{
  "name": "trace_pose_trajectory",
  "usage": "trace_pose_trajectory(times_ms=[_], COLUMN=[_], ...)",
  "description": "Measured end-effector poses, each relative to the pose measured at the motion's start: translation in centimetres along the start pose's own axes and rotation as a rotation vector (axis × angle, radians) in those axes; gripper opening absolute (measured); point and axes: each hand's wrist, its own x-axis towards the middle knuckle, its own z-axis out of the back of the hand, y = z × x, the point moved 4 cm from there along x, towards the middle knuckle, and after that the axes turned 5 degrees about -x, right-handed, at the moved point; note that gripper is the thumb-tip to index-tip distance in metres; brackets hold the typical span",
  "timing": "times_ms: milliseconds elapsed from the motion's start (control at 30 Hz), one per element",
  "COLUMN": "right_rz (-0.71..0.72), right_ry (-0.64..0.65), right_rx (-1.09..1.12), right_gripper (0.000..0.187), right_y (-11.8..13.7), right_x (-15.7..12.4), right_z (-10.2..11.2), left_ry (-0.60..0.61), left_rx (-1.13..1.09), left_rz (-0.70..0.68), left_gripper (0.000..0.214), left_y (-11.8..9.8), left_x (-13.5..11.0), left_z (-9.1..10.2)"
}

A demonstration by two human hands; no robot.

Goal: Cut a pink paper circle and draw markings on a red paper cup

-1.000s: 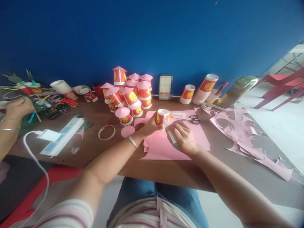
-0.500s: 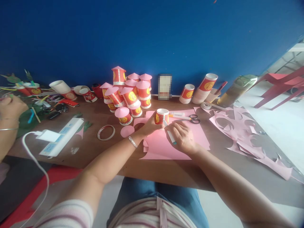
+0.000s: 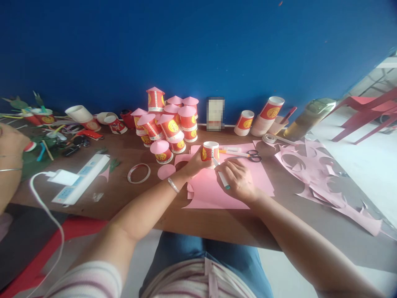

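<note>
A red paper cup with yellow emblems and a white rim stands upright in my left hand, whose fingers wrap round its left side. My right hand grips a slim white pen-like tool with a teal end. Its pale tip points at the cup's front, close to the side seam; whether it touches is hard to tell. Under both hands lies a pink paper sheet. Scissors with dark handles and an orange-and-white stick rest on it behind my right hand.
Red cups with pink cone roofs are stacked at the back. Pink offcuts spread rightward, near a bottle. A tape roll and power strip lie leftward. Another person's arm reaches in at the far left.
The cup has shifted slightly left and tilted upright a little in my left hand. The other person's hand at the far left has moved, and a red-and-white thing now shows beside it.
</note>
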Motion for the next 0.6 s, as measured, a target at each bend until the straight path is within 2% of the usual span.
trace_pose_trajectory(times_ms=[200,433,600], right_rz=[-0.009,0.018,-0.006], right_ry=[0.009,-0.013,0.003], right_rx=[0.056,0.035,0.03], right_gripper=[0.029,0.026,0.031], right_y=[0.0,0.2,0.0], right_x=[-0.2,0.1,0.0], right_z=[0.2,0.3,0.2], left_ry=[0.005,-0.051,-0.059], left_rx=[-0.009,0.091,0.159], left_rz=[-0.003,-0.087,-0.095], left_gripper=[0.035,0.044,0.05], left_y=[-0.2,1.0,0.6], left_x=[-0.2,0.2,0.0], left_z=[-0.1,0.5,0.3])
